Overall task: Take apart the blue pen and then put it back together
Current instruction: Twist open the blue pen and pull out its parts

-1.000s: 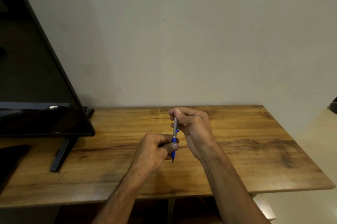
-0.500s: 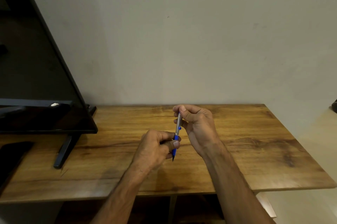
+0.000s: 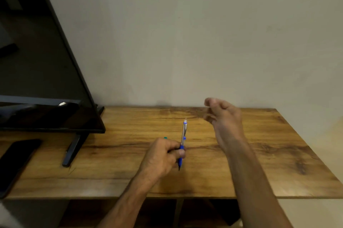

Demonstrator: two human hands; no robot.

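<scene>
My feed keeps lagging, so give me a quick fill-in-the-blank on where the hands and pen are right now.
1. The pen is held only by the ____ hand.
2. The right hand is ____ the pen, not touching it.
3. The pen's dark tip points ____.
4. The table is made of ____.

Missing words: left; off; down; wood

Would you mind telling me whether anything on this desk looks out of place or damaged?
Nothing stands out. The left hand holds the blue pen upright and apparently whole; the right hand hovers apart, blurred. The wooden table shows no spill.
</scene>
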